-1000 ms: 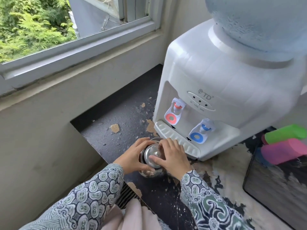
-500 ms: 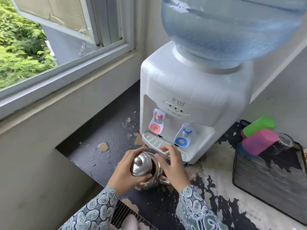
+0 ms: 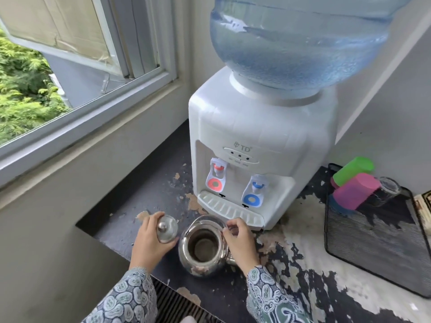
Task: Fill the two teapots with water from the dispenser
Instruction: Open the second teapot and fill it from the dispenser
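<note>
Head view: the lid [image 3: 167,229] is gripped in the curled fingers of the left hand [image 3: 149,241], just left of the uncovered steel teapot [image 3: 202,248]. The teapot's thin handle is pinched by the right hand [image 3: 240,238]. The teapot is set on the worn counter [image 3: 130,220], before the dispenser [image 3: 251,145].

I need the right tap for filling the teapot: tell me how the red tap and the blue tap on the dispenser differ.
The red tap sits on the dispenser's left side and higher in the picture; the blue tap sits on the right and lower. The red tap has a red lever and a red ring on its paddle; the blue tap has blue ones. Both have white paddles of the same shape, hang over the drip tray, and neither is being pressed.
</note>
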